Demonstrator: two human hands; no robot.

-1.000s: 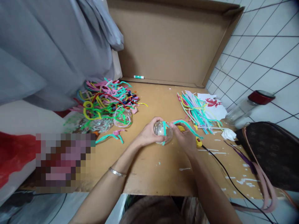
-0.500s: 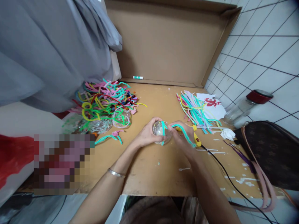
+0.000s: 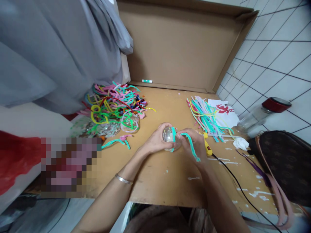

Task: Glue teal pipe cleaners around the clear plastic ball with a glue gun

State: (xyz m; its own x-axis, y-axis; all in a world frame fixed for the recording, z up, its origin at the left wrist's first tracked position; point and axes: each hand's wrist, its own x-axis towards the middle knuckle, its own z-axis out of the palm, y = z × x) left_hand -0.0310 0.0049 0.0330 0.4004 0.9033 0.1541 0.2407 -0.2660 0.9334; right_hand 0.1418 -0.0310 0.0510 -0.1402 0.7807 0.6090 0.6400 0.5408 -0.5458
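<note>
My left hand (image 3: 157, 139) is wrapped round a clear, rounded plastic ball (image 3: 167, 135) above the middle of the table. A turquoise pipe cleaner (image 3: 191, 149) circles the ball, and its loose end hangs over the back of my right hand (image 3: 198, 144). The fingers of that hand pinch the pipe cleaner against the ball's right side; the fingertips are partly hidden. Just beyond my right hand lies a yellow glue gun (image 3: 208, 149) with a black cord, its front part covered by the hand.
A tangled heap of coloured pipe cleaners (image 3: 114, 100) and clear balls (image 3: 130, 122) lies at left. At right are a pipe cleaner bundle (image 3: 206, 118), a crumpled tissue (image 3: 241, 143), a glass bottle (image 3: 255, 118) and a brown bag (image 3: 279, 165). Cardboard (image 3: 179, 48) stands behind.
The pipe cleaner's loose end has swung lower and hangs more steeply over my right hand. Both hands stay at the ball. The whole view has shifted slightly.
</note>
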